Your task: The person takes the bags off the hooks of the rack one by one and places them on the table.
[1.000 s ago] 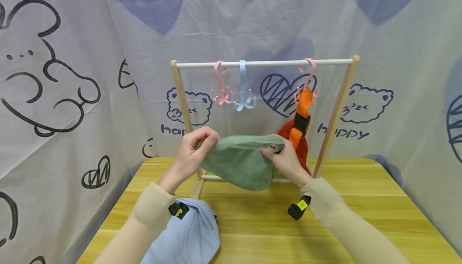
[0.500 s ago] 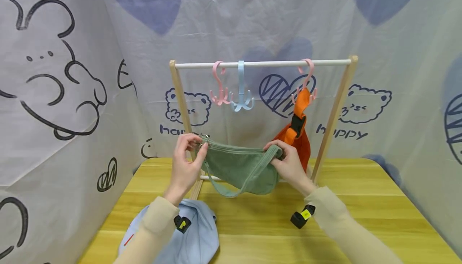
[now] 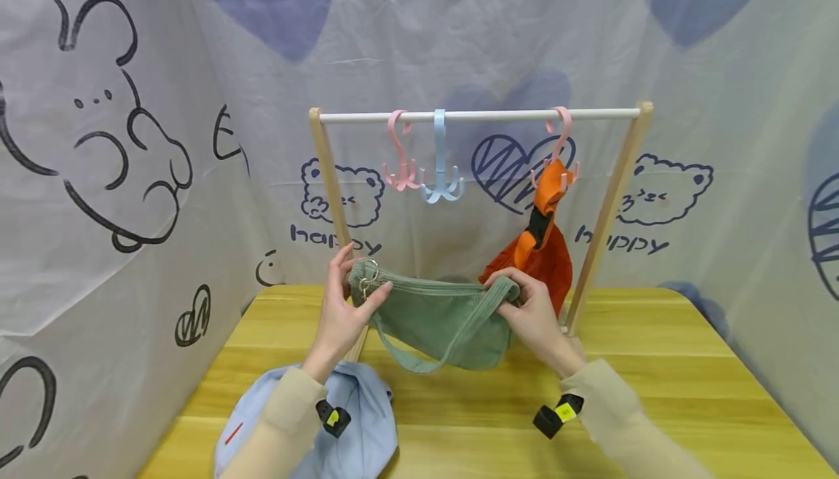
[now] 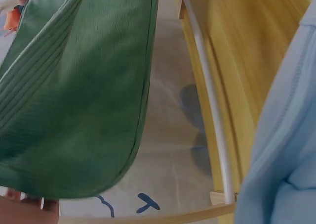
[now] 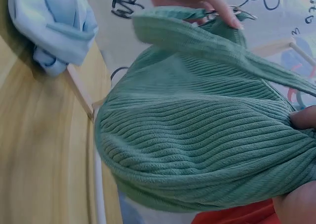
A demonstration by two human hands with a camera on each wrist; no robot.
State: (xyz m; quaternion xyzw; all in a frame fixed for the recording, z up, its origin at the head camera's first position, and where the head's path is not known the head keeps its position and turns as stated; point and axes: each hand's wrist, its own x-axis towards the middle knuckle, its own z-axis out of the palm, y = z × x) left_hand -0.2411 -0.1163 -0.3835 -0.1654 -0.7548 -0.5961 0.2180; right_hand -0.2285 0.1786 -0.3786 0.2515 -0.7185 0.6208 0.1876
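A green corduroy shoulder bag (image 3: pixel 426 311) hangs between my two hands, above the table and in front of the rack. My left hand (image 3: pixel 341 311) pinches its left end beside the metal rings (image 3: pixel 370 275). At the other end, my right hand (image 3: pixel 534 311) grips the top corner and part of the strap (image 3: pixel 468 333), which droops in a loop across the front. Ribbed fabric of the bag (image 5: pixel 197 130) fills much of the right wrist view, with my right thumb (image 5: pixel 303 117) pressed on it. In the left wrist view the bag (image 4: pixel 94 100) covers most of the left hand.
A wooden rack with a white rod (image 3: pixel 367 118) stands behind. It carries a pink hook (image 3: pixel 401 166), a blue hook (image 3: pixel 441 173) and another pink hook (image 3: pixel 561 137) with an orange-red bag (image 3: pixel 550 253). Light blue cloth (image 3: pixel 354 428) lies on the wooden table (image 3: pixel 655 392), front left.
The green bag and both hands have come lower and slightly nearer. Its strap has dropped to hang in front, and the metal rings have come into sight. The orange-red bag has swung slightly.
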